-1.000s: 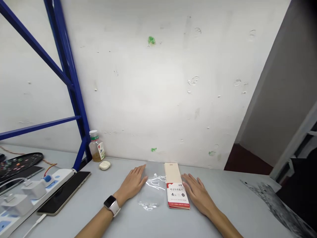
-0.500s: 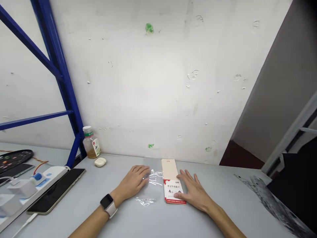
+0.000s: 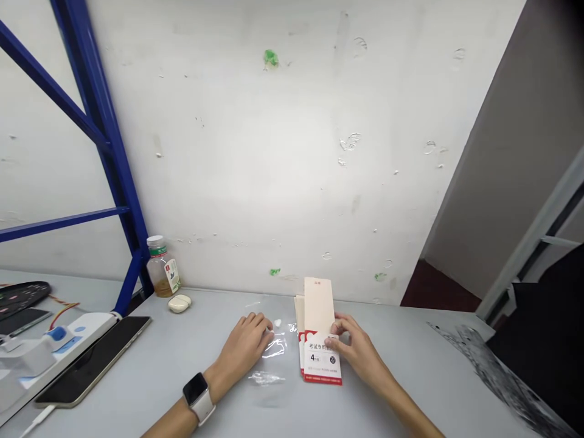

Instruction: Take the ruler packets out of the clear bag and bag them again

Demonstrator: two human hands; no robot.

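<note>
R hand (image 3: 358,350) half-closed, fingers pinching red-and-cream exam ruler-set packet (image 3: 318,340), which is newly tipped up, fanned into two layers; L hand (image 3: 244,348) loosely curled, no firm grip, resting on clear plastic bag (image 3: 269,365) just left of packet.

Bright even light, glare on the clear plastic bag (image 3: 274,348) (small streaks), soft shadows, bowed edges
</note>
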